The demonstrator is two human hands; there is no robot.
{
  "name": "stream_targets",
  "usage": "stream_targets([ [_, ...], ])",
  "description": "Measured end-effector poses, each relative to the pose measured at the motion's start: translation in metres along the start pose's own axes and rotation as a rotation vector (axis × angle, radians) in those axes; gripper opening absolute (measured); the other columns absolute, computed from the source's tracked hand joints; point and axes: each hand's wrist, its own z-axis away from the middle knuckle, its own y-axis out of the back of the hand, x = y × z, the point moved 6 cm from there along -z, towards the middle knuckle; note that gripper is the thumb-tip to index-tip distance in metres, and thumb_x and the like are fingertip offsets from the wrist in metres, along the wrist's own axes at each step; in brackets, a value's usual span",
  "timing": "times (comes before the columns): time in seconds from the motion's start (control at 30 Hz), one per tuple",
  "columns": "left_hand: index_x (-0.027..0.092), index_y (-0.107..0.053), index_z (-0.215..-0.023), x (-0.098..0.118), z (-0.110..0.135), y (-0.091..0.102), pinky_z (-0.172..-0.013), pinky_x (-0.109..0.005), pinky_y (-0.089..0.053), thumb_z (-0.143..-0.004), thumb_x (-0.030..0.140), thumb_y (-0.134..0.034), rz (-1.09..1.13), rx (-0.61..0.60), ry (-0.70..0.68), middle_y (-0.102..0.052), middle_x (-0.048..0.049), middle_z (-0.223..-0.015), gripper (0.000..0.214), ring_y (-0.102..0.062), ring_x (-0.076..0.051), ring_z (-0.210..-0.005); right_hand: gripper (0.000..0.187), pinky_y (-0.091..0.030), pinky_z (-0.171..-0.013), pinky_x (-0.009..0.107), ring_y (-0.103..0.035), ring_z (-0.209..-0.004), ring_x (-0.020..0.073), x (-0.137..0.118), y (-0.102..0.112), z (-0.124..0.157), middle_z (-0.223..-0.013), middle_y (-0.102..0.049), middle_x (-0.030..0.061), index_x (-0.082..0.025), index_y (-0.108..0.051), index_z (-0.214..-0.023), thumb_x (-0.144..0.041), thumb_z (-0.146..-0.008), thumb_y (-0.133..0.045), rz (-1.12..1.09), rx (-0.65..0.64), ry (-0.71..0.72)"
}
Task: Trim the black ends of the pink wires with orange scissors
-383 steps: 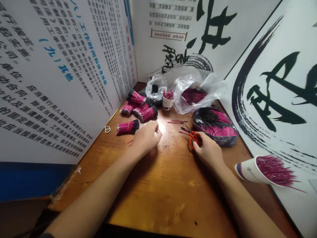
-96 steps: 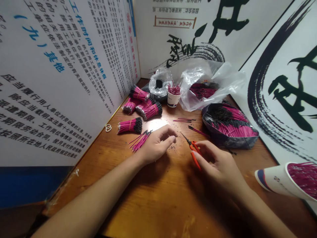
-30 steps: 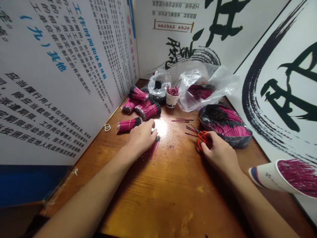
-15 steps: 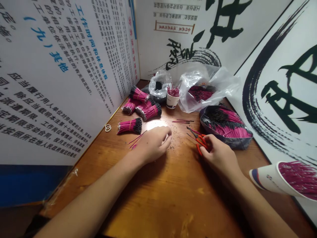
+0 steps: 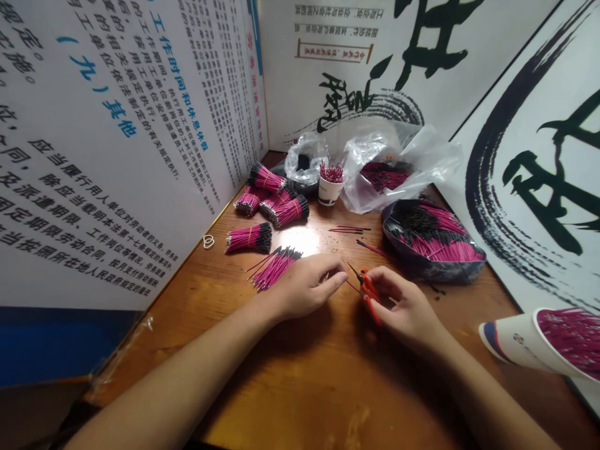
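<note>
Wire in hand: a single thin red wire [image 5: 353, 287] shows between the left hand [image 5: 312, 284] and the snips, over the middle of the table [image 5: 328, 369].
Left grip: thumb and fingers close in a narrow pinch at the wire's near end; the rest of it inside the hand is hidden.
Right grip: the right hand [image 5: 403, 300] is wrapped round the orange-handled snips [image 5: 369, 287], blades toward the left fingertips; whether the blades touch the wire I cannot tell.
Wire's handling: probably very light, bendy yet springy, with a smooth sleeve that may roll between fingertips; best pinched close to the end being worked.
Snips' handling: likely stiff and light, safest held by the handles, as the tips look sharp.
Loose wires: a fanned pile [image 5: 276, 269] lies just beside the left wrist, its black ends away from the person; a sleeve could scatter it.
Tied bundle: the nearest banded bundle [image 5: 248, 238] should lift whole if held at its band.
Right-hand edge: the dark plastic-lined container [image 5: 450, 272] of wires sits beyond the right knuckles, limiting reach that way.
Far right: a paper cup [image 5: 510, 337] of wires stands or leans outside the right forearm; which, I cannot tell.
Open room: wood shows between the forearms, down to the near edge.
</note>
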Motion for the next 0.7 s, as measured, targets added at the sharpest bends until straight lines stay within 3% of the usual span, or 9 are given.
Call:
stream_targets([
  [0.13, 0.017, -0.053, -0.077, -0.004, 0.001, 0.001, -0.06, -0.024, -0.035, -0.093, 0.024, -0.048, -0.01, 0.039, 0.014, -0.053, 0.0021, -0.069, 0.018, -0.046, -0.011, -0.063, 0.01, -0.051, -0.06, 0.024, -0.066, -0.067, 0.0159, 0.006, 0.0, -0.001, -0.078, -0.068, 0.0016, -0.021, -0.057, -0.092, -0.03, -0.087, -0.056, 0.042, -0.001, -0.037],
  [0.3, 0.018, -0.049, -0.072, -0.01, 0.0, 0.008, -0.058, -0.024, -0.033, -0.092, 0.024, -0.047, -0.048, 0.091, 0.03, -0.05, 0.003, -0.066, 0.021, -0.044, -0.011, -0.061, 0.021, -0.052, -0.066, 0.03, -0.068, -0.075, 0.0205, 0.022, 0.019, -0.005, -0.088, -0.072, 0.0056, -0.021, -0.062, -0.1, -0.035, -0.084, -0.06, 0.434, 0.115, -0.118],
  [0.4, 0.018, -0.048, -0.073, -0.01, 0.001, 0.009, -0.059, -0.025, -0.032, -0.094, 0.026, -0.045, -0.061, 0.096, 0.024, -0.05, 0.003, -0.066, 0.023, -0.044, -0.011, -0.062, 0.02, -0.052, -0.068, 0.031, -0.069, -0.077, 0.0209, 0.022, 0.027, -0.005, -0.091, -0.075, 0.0047, -0.023, -0.067, -0.1, -0.034, -0.085, -0.058, 0.53, 0.123, -0.141],
  [0.53, 0.018, -0.047, -0.072, -0.005, 0.002, 0.007, -0.059, -0.025, -0.032, -0.095, 0.028, -0.045, -0.097, 0.09, -0.003, -0.048, 0.0031, -0.066, 0.025, -0.043, -0.011, -0.062, 0.025, -0.051, -0.062, 0.029, -0.068, -0.072, 0.0199, 0.005, 0.022, -0.003, -0.09, -0.076, 0.0064, -0.022, -0.073, -0.096, -0.039, -0.089, -0.056, 0.415, 0.11, -0.059],
  [0.7, 0.018, -0.05, -0.074, 0.007, 0.003, 0.007, -0.061, -0.025, -0.034, -0.097, 0.03, -0.044, -0.116, 0.101, -0.061, -0.052, 0.0016, -0.068, 0.026, -0.045, -0.012, -0.063, 0.023, -0.048, -0.059, 0.027, -0.064, -0.066, 0.0165, -0.026, -0.007, -0.005, -0.083, -0.074, 0.0056, -0.02, -0.073, -0.09, -0.034, -0.092, -0.054, 0.293, -0.05, 0.126],
])
